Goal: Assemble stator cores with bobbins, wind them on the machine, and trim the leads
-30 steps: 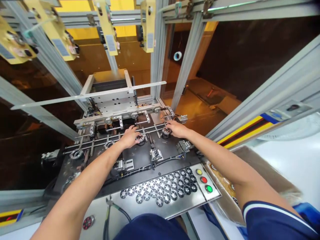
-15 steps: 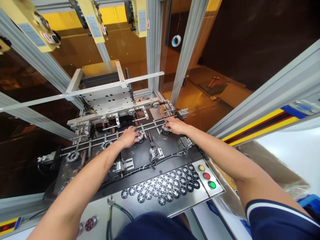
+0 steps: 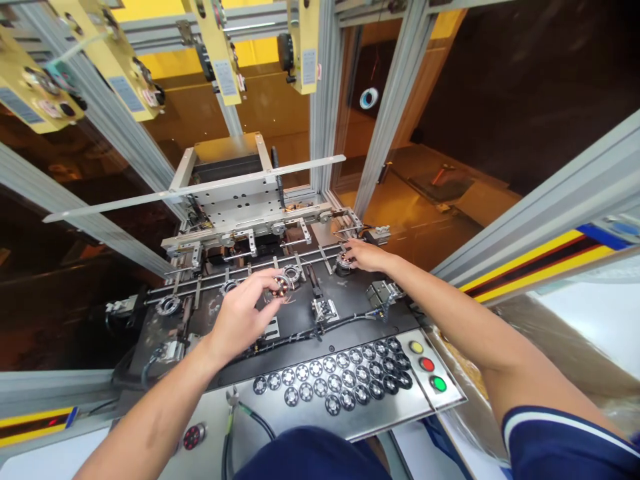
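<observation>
Starting at the left, an empty ring nest [image 3: 169, 305] sits on the rail [image 3: 250, 270]. The left hand [image 3: 240, 319] pinches a wound stator [image 3: 283, 287], fingertips closed on its rim, holding it in the air just above the dark fixture plate. Its loose copper leads look easy to snag, so a level grip on the rim alone, clear of the windings, seems wise. Further right, the right hand [image 3: 367, 255] lays its fingers on a second stator [image 3: 344, 262] seated at the rail; whether it grips or merely presses, I cannot tell. Even, straight pressure would suit it. Three coloured buttons [image 3: 425, 364] sit at the counter's [image 3: 280, 427] right end.
</observation>
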Motion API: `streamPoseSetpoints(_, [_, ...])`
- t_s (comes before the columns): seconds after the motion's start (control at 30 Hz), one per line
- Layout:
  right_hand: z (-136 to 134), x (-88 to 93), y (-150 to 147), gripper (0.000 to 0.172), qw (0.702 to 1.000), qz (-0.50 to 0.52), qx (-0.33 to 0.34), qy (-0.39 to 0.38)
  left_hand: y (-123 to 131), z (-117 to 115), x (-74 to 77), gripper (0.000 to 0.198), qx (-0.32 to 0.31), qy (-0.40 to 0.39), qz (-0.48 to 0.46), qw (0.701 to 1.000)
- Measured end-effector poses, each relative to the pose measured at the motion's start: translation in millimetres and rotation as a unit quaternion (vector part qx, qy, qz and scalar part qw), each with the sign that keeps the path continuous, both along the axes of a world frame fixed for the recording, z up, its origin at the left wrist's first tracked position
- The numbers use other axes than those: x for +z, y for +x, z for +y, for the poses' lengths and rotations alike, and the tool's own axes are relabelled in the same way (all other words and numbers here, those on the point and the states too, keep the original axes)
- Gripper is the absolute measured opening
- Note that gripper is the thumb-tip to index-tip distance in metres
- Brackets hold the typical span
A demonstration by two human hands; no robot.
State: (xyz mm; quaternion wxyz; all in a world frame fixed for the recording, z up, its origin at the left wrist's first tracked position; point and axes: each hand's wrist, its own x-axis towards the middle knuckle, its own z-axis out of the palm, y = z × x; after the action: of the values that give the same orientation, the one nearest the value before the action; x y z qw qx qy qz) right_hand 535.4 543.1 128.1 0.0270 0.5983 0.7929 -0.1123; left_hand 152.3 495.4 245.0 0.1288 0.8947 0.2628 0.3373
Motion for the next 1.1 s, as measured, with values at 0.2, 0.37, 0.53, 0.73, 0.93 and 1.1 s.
streamPoseSetpoints(0.2, [0,6.5,-2,0.028,1.0,0.021,0.012,0.005,-28,-52,15.1,0.043,0.007,-0.016,-0.153,0.988])
streamPoseSetpoints(0.37, [-8,13.8,-9,0.029,0.997,0.076,-0.004,0.018,-41,-71,16.2,0.066,0.017,-0.041,-0.203,0.978])
streamPoseSetpoints(0.53, [-16,29.3,-20,0.031,0.981,0.187,-0.049,0.032,-48,-81,24.1,0.071,0.03,-0.034,-0.204,0.978])
streamPoseSetpoints(0.73, [-32,56.1,-52,0.032,0.913,0.388,-0.096,0.084,-55,-89,31.1,0.072,0.038,-0.027,-0.229,0.972])
streamPoseSetpoints(0.93, [-93,90.2,-133,0.043,0.821,0.543,-0.069,0.164,-59,-96,28.7,0.07,0.062,-0.038,-0.257,0.964])
streamPoseSetpoints(1.1, [-155,123.2,-196,0.017,0.822,0.452,0.04,0.345,-65,-104,26.7,0.071,0.086,-0.034,-0.259,0.961])
